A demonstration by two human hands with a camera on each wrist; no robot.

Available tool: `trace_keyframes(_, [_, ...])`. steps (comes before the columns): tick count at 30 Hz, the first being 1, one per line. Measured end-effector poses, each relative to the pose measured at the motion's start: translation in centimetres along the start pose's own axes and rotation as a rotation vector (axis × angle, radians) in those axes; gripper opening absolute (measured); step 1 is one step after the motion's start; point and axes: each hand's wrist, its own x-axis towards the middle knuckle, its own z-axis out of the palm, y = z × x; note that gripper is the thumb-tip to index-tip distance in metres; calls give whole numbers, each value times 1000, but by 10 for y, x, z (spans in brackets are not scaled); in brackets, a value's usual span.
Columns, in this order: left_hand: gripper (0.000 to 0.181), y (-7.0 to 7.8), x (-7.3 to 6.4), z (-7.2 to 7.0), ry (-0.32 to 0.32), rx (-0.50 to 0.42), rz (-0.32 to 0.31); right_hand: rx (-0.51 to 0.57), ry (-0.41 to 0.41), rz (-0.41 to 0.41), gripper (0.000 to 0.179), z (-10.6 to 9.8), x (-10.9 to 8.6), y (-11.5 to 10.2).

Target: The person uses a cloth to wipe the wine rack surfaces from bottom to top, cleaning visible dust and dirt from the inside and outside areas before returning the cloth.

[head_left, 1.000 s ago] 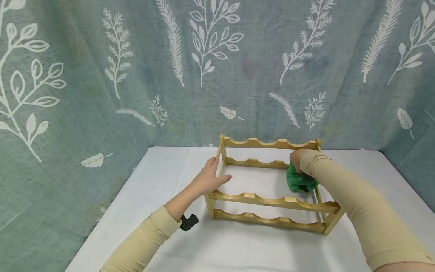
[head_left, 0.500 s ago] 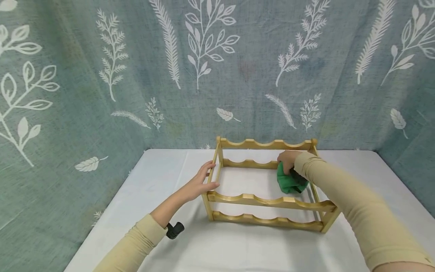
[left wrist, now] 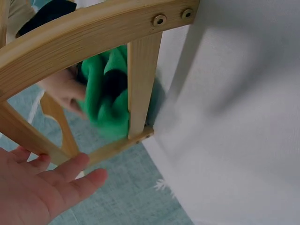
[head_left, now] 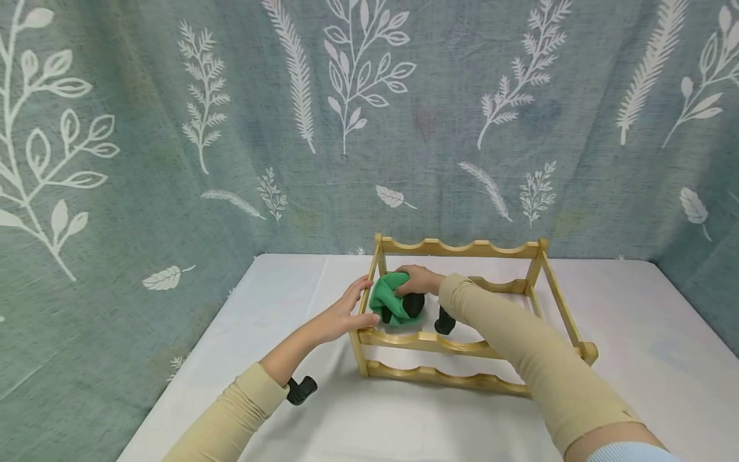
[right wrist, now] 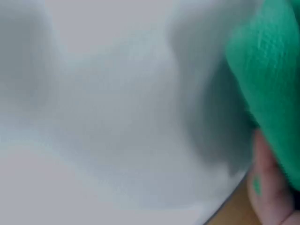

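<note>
A two-tier wooden wine rack [head_left: 424, 341] with scalloped rails stands on the white-covered table. My right hand [head_left: 423, 281] grips a bunched green cloth [head_left: 383, 295] with black patches, low inside the rack at its left end. In the right wrist view the green cloth [right wrist: 267, 70] fills the right edge, a finger against it. My left hand [head_left: 333, 317] lies at the rack's left end, thumb by the front corner. Seen from the left wrist, that hand's fingers [left wrist: 77, 187] reach out fairly straight, their tips at a rail; beyond the frame the cloth [left wrist: 96, 110] is blurred.
A grey-green curtain [head_left: 427, 128] with white leaf prints hangs behind and along both sides. The white table surface [head_left: 646, 333] extends around the rack. Black wrist-worn camera parts [head_left: 301, 390] stick out below the left wrist.
My right hand has carried the green cloth leftward, from the rack's right end to its left end. The left hand has slid slightly down and outward along the rack's left side.
</note>
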Motion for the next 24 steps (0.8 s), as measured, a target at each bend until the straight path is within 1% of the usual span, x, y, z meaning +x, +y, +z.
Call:
trace_keyframes(2, [82,2,0,1,18,25,0,-16,0,50,60,-2,-2,9])
trace_keyframes(4, [79,2,0,1,42,52,-2,-56,-10,91,62,-10,-9,19])
trace_keyframes(7, [74,3,0,1,66,72,6,-87,-36,130,65,-23,-25,33])
trace_keyframes(11, [74,3,0,1,70,85,6,-102,-58,214,63,-42,-51,49])
trace_keyframes(12, [74,3,0,1,72,89,4,-121,-56,241,63,-47,-57,53])
trace_keyframes(14, [77,2,0,0,76,94,-4,-181,-63,267,62,-57,-66,59])
trace_keyframes(16, [78,2,0,0,72,94,-11,-265,-76,299,61,-67,-71,68])
trace_keyframes(17, [78,2,0,1,69,95,-11,-316,-89,317,57,-71,-72,75])
trace_keyframes(19, [78,2,-1,2,62,91,-13,-397,-105,348,40,-79,-65,104])
trace_keyframes(20, [78,2,-1,2,59,91,-12,-448,-107,359,31,-83,-59,123])
trace_keyframes(21, [78,3,-1,3,56,89,-13,-488,-107,359,23,-87,-51,148])
trace_keyframes(22, [78,3,-1,3,57,89,-14,-523,-102,345,18,-91,-42,173])
trace_keyframes(23, [79,2,-2,4,59,90,-15,-550,-98,346,17,-93,-37,187])
trace_keyframes(24, [80,2,-2,4,61,89,-16,-563,-87,346,17,-94,-34,196])
